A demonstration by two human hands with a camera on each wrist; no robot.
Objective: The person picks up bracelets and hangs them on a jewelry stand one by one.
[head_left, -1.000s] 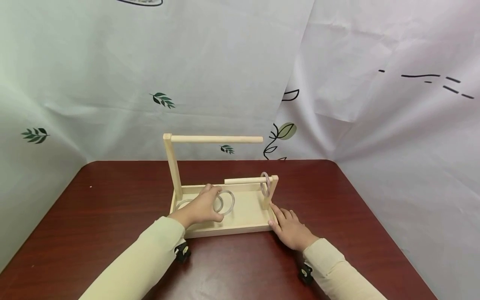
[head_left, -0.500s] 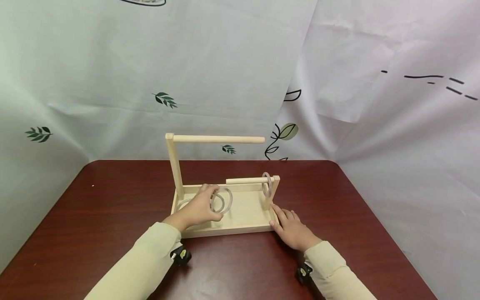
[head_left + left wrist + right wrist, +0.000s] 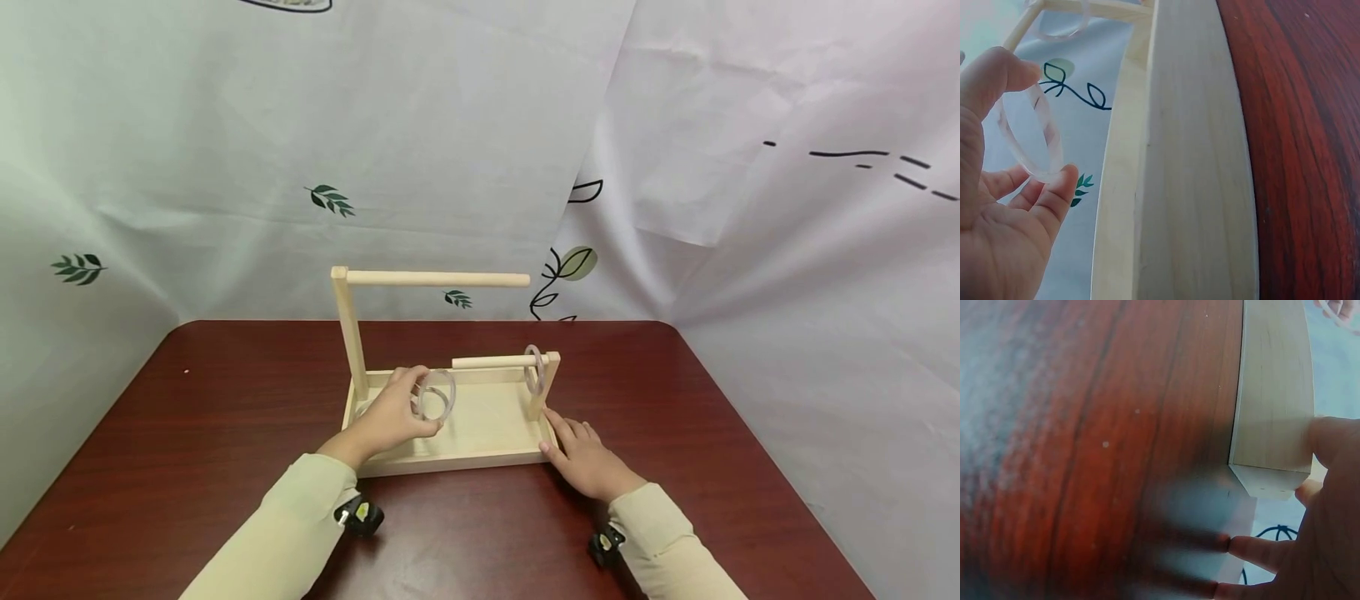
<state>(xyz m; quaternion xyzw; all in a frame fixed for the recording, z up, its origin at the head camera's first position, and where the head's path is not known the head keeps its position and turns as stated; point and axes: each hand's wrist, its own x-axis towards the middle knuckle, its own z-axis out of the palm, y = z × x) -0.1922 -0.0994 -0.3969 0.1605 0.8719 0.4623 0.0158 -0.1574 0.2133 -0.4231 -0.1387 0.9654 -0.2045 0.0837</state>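
My left hand (image 3: 393, 423) is over the left half of a pale wooden tray stand (image 3: 480, 459). Between thumb and fingertips it pinches a translucent bangle (image 3: 1052, 140), which stands on edge above the tray floor. Another ring seems to lie in the tray at the left, mostly hidden by that hand. A pinkish bangle (image 3: 539, 375) hangs on the short lower bar (image 3: 487, 362), close to its post. At the tray's front right corner rests my right hand (image 3: 588, 462), its thumb against the edge and its other fingers extended along the end.
A tall post (image 3: 348, 333) at the stand's left carries a long upper bar (image 3: 438, 278), free at its right end. The dark red table (image 3: 240, 417) surrounds the stand. Behind hangs a white cloth (image 3: 450, 150) with leaf prints.
My left hand has drawn slightly left with the bangle. The right hand and the stand have kept their places; the head view has shifted a little.
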